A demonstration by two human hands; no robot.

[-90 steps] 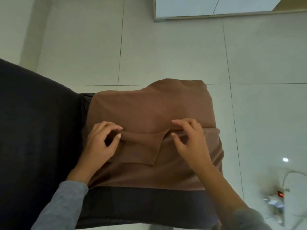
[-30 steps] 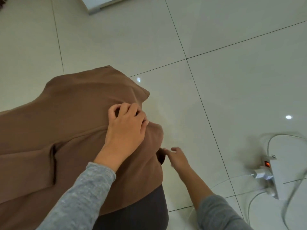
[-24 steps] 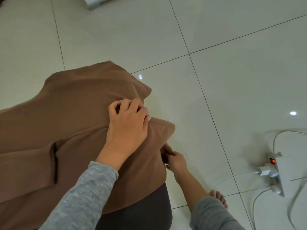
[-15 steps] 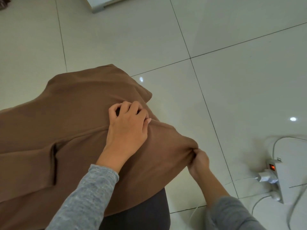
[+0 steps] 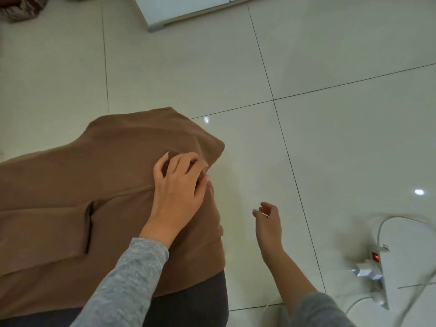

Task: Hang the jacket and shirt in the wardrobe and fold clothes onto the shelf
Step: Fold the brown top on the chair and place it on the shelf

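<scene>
Brown soft-knit garment (image 5: pixel 94 185), folded in smooth layers with a flap across its front, lies draped over a dark grey surface (image 5: pixel 195 303) above the white tiled floor (image 5: pixel 330 138). The left hand (image 5: pixel 177 185) rests bent-fingered near its right edge; whether it pinches cloth is unclear. The right hand (image 5: pixel 267 223) hangs beside it, loosely curled and holding nothing.

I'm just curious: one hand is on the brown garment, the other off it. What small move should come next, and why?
Probably bring the right hand to the right edge of the brown garment and take hold. It hovers over the floor holding nothing, while only the left hand rests on the cloth.
</scene>
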